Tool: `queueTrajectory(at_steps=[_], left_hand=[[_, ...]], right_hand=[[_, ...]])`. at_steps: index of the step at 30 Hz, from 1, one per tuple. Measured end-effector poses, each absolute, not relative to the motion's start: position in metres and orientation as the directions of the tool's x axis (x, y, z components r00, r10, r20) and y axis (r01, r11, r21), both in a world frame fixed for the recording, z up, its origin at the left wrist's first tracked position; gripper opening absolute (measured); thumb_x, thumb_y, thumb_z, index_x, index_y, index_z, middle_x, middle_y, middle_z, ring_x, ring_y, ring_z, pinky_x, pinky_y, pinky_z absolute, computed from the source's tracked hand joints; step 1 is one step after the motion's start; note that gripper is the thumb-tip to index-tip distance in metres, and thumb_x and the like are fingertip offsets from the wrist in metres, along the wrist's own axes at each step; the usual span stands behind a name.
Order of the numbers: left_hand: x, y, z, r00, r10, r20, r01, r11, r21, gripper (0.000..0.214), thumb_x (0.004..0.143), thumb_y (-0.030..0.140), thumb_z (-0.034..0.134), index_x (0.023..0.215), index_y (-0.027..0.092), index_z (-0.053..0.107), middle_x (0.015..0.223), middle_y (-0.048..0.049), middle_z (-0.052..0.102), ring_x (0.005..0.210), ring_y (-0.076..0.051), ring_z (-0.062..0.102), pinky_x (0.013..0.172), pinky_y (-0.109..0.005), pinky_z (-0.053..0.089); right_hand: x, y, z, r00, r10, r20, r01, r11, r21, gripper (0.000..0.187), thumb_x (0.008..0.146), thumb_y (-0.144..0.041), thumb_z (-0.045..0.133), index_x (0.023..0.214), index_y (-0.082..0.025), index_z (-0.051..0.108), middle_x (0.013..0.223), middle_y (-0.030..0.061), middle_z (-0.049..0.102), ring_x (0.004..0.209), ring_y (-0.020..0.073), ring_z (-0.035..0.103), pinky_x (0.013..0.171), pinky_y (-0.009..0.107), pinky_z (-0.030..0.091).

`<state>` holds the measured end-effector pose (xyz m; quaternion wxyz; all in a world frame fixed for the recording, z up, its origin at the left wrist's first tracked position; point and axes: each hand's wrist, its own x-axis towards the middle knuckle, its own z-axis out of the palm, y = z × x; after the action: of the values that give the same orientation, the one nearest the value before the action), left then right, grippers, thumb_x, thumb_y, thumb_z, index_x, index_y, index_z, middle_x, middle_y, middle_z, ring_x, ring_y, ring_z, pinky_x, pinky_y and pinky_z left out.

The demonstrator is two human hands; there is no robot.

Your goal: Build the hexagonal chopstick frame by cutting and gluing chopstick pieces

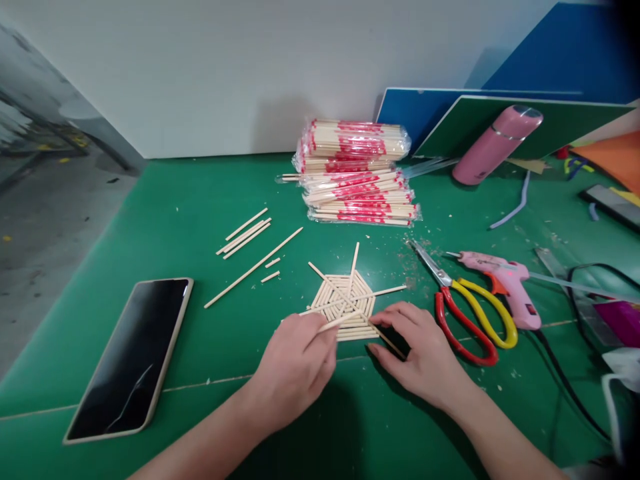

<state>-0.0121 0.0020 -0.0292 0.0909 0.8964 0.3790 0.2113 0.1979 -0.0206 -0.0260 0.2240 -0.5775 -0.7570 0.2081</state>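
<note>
A web-like piece made of thin wooden sticks (354,288) lies flat on the green tabletop, with long sticks crossing at its middle and shorter ones set in rings around them. My left hand (300,363) is closed at its near-left edge, pinching a wooden stick (343,321) that points right over the web. At the near-right edge is my right hand (420,350), thumb and fingers apart around the end of one crossing stick. Its fingertips come close to the web; whether they press on it is hard to see.
Loose sticks (253,268) lie left of the web, a phone (133,357) farther left. Wrapped stick bundles (357,173) are stacked behind. To the right are scissors (467,303), a pink glue gun (507,283) with its cable, and a pink bottle (495,147) before boards.
</note>
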Motion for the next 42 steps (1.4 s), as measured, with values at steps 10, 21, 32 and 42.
queueTrajectory(at_steps=[10,21,32,42], left_hand=[[-0.0102,0.005,-0.0385,0.621,0.758,0.2,0.682,-0.649,0.337,0.016,0.082,0.025,0.045,0.088,0.017,0.058,0.085,-0.0058,0.057,0.075,-0.019,0.053,0.065,-0.033,0.045],[-0.0071,0.0088,-0.0377,0.646,0.736,0.204,0.655,-0.671,0.347,0.021,0.084,0.023,0.04,0.077,0.017,0.058,0.067,-0.0017,0.059,0.06,-0.015,0.051,0.056,-0.029,0.037],[-0.0071,0.0066,-0.0389,0.633,0.742,0.22,0.659,-0.665,0.351,0.021,0.085,0.023,0.04,0.078,0.016,0.058,0.068,-0.0015,0.059,0.062,-0.015,0.051,0.058,-0.028,0.035],[-0.0062,0.0071,-0.0368,0.644,0.739,0.2,0.657,-0.667,0.351,0.025,0.085,0.023,0.038,0.076,0.017,0.06,0.068,-0.0016,0.059,0.062,-0.014,0.051,0.058,-0.028,0.035]], right_hand=[[0.1987,-0.0199,-0.0297,-0.217,0.974,0.069,0.791,0.217,-0.572,0.012,0.074,-0.026,0.056,0.085,-0.022,0.059,0.082,0.0033,0.058,0.077,0.0174,0.052,0.067,0.031,0.036],[0.1997,-0.0184,-0.0294,-0.241,0.969,0.06,0.791,0.231,-0.566,0.011,0.076,-0.027,0.055,0.083,-0.021,0.061,0.078,0.0032,0.059,0.073,0.0168,0.051,0.064,0.03,0.034],[0.1991,-0.0171,-0.03,-0.231,0.971,0.058,0.796,0.223,-0.563,0.011,0.075,-0.027,0.055,0.082,-0.021,0.061,0.076,0.0025,0.058,0.071,0.0164,0.05,0.063,0.029,0.032],[0.1979,-0.0172,-0.0297,-0.228,0.971,0.07,0.786,0.226,-0.576,0.009,0.074,-0.026,0.057,0.081,-0.02,0.061,0.075,0.0021,0.058,0.07,0.0159,0.05,0.062,0.029,0.031]])
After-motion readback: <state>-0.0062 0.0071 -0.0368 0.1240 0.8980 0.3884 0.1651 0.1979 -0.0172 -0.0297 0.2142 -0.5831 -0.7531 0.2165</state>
